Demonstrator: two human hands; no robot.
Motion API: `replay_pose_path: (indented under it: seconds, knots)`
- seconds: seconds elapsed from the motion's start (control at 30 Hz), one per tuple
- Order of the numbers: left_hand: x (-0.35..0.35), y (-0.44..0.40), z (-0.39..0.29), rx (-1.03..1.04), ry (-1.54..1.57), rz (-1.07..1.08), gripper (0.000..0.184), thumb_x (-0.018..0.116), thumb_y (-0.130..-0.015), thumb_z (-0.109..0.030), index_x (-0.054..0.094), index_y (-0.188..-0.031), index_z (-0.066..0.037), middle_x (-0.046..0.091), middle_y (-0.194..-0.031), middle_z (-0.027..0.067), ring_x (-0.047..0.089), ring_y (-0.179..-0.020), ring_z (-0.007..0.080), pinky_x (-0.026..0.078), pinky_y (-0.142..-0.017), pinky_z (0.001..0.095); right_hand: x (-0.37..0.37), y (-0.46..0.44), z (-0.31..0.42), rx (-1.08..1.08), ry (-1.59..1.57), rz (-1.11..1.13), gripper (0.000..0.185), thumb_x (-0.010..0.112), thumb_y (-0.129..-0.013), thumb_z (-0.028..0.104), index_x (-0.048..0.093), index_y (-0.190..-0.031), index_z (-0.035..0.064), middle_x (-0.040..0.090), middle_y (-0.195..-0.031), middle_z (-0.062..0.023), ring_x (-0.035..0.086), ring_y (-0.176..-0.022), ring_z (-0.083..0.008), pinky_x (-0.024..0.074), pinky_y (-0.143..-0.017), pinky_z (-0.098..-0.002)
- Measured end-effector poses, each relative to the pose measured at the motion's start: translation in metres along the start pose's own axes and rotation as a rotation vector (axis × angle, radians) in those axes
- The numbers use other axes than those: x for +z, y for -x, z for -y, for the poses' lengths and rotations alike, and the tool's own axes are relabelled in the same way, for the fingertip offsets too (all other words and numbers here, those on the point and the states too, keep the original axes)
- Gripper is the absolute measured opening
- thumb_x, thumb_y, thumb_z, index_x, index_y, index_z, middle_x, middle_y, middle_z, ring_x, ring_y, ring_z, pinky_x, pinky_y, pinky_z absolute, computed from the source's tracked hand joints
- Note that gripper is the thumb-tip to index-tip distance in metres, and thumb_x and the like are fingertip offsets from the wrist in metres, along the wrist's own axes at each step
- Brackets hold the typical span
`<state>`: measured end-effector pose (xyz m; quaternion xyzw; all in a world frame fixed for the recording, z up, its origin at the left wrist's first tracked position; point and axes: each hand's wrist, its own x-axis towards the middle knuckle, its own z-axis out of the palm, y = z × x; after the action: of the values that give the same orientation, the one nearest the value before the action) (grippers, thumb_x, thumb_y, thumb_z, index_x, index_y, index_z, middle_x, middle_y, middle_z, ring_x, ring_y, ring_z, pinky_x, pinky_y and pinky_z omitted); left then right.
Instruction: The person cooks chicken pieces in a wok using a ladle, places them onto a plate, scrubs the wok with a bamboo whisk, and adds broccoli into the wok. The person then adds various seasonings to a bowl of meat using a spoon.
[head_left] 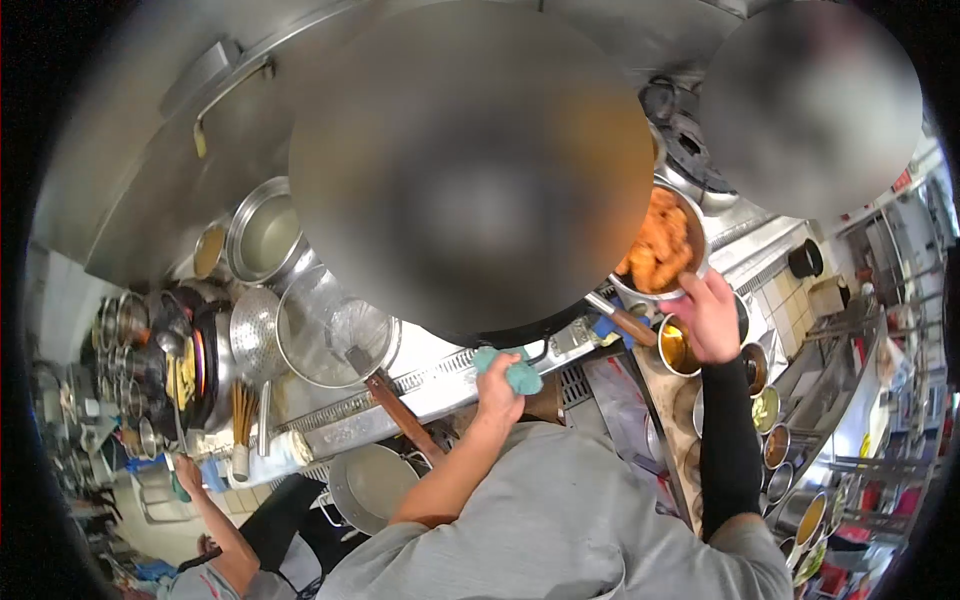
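Note:
My left hand (495, 388) is closed around a green cloth (524, 378), beside the dark handle (541, 352) of a wok. The wok's lower rim (490, 338) shows, but a large blurred patch hides its inside. My right hand (710, 318), with a black sleeve on the forearm, has its fingers bent at the lower rim of a metal bowl (704, 232). Orange-brown fried pieces (661, 242) fill that bowl. Just left of this hand, a wooden handle (632, 326) slants beneath the bowl.
A wire strainer (350, 330), a perforated ladle (256, 330) and a pot (264, 235) stand at left. Below is a deep pan (370, 490). Several sauce containers (680, 345) line the right side. Another person's hand (188, 472) works at lower left.

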<state>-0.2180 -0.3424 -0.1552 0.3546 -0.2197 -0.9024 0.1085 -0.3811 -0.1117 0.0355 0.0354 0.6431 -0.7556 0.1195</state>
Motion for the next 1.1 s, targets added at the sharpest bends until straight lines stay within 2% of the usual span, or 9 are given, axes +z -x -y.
replay_pose_path:
  seconds: [0.07, 0.1, 0.13, 0.17, 0.27, 0.4, 0.67, 0.8, 1.1]
  knots:
    - [0.0, 0.0, -0.005, 0.002, 0.009, 0.011, 0.008, 0.066, -0.081, -0.008, 0.058, -0.083, -0.009, 0.06, -0.082, 0.0057, 0.062, -0.073, 0.0223, 0.053, -0.063, 0.0414, 0.038, -0.06, -0.022, -0.09, 0.389, 0.071, 0.018, 0.054, -0.096, 0.007, 0.058, -0.111, -0.0024, 0.068, -0.1, -0.0112, 0.07, -0.079, -0.0193, 0.0592, -0.06, -0.0282]
    - [0.005, 0.002, -0.011, 0.006, 0.008, 0.012, 0.009, 0.066, -0.08, -0.008, 0.058, -0.083, -0.009, 0.06, -0.081, 0.0053, 0.062, -0.073, 0.0219, 0.052, -0.062, 0.0413, 0.048, -0.09, -0.041, -0.128, 0.722, 0.065, 0.014, 0.059, -0.09, 0.008, 0.06, -0.1, -0.0028, 0.066, -0.086, -0.0168, 0.07, -0.079, -0.0278, 0.059, -0.064, -0.0357]
    - [0.007, 0.005, -0.016, 0.007, 0.006, 0.012, 0.009, 0.066, -0.08, -0.008, 0.058, -0.083, -0.009, 0.059, -0.081, 0.0049, 0.061, -0.073, 0.0214, 0.052, -0.061, 0.0412, 0.064, -0.116, -0.064, -0.734, 1.311, 0.016, 0.015, 0.062, -0.083, 0.008, 0.059, -0.092, -0.0035, 0.06, -0.077, -0.0238, 0.066, -0.08, -0.0407, 0.0563, -0.073, -0.0458]
    - [0.007, 0.005, -0.019, 0.004, 0.014, 0.028, 0.011, 0.067, -0.079, -0.008, 0.057, -0.082, -0.009, 0.058, -0.08, 0.0037, 0.06, -0.072, 0.0197, 0.051, -0.061, 0.0398, 0.083, -0.132, -0.077, -0.801, 1.349, 0.063, 0.017, 0.062, -0.078, 0.009, 0.059, -0.089, -0.0035, 0.059, -0.089, -0.0301, 0.061, -0.084, -0.0505, 0.0519, -0.08, -0.0524]
    - [0.009, 0.006, -0.026, -0.047, -0.026, 0.001, 0.012, 0.068, -0.078, -0.008, 0.057, -0.082, -0.01, 0.057, -0.079, 0.0031, 0.059, -0.072, 0.0187, 0.049, -0.061, 0.0385, 0.131, -0.158, -0.091, -0.695, 1.465, 0.124, 0.018, 0.061, -0.082, 0.01, 0.058, -0.096, -0.0016, 0.053, -0.109, -0.0287, 0.063, -0.083, -0.0485, 0.053, -0.076, -0.0542]
    - [0.014, 0.013, -0.041, -0.114, -0.017, -0.048, 0.015, 0.066, -0.076, 0.0, 0.058, -0.084, -0.009, 0.06, -0.079, 0.0022, 0.059, -0.073, 0.0152, 0.049, -0.067, 0.0338, 0.152, -0.175, -0.068, -0.889, 1.596, 0.17, 0.014, 0.059, -0.087, 0.011, 0.056, -0.095, 0.0002, 0.053, -0.104, -0.0229, 0.065, -0.075, -0.0435, 0.0552, -0.07, -0.0515]
    - [0.005, 0.009, -0.04, -0.071, -0.02, 0.031, 0.017, 0.066, -0.076, 0.0, 0.06, -0.09, -0.007, 0.061, -0.083, 0.0021, 0.06, -0.078, 0.0149, 0.049, -0.07, 0.0327, 0.173, -0.133, 0.009, -1.13, 1.531, 0.056, 0.014, 0.066, -0.083, 0.01, 0.059, -0.094, 0.0039, 0.056, -0.119, -0.0171, 0.066, -0.073, -0.0376, 0.0562, -0.061, -0.0455]
    - [0.006, 0.011, -0.039, -0.11, -0.027, -0.009, 0.017, 0.067, -0.077, -0.004, 0.056, -0.088, -0.009, 0.059, -0.082, 0.0043, 0.061, -0.077, 0.0189, 0.051, -0.067, 0.0374, 0.122, -0.187, -0.079, -1.201, 1.71, 0.24, 0.008, 0.062, -0.082, 0.005, 0.058, -0.089, 0.0026, 0.056, -0.125, -0.018, 0.068, -0.081, -0.0311, 0.0577, -0.062, -0.038]
    - [0.002, 0.008, -0.035, -0.17, -0.007, -0.048, 0.018, 0.066, -0.076, -0.003, 0.058, -0.092, -0.008, 0.06, -0.085, 0.0028, 0.06, -0.077, 0.0167, 0.05, -0.069, 0.0342, 0.157, -0.151, -0.017, -1.288, 1.396, 0.104, 0.013, 0.064, -0.078, 0.004, 0.055, -0.087, 0.0016, 0.056, -0.125, -0.019, 0.068, -0.086, -0.034, 0.0567, -0.065, -0.0402]
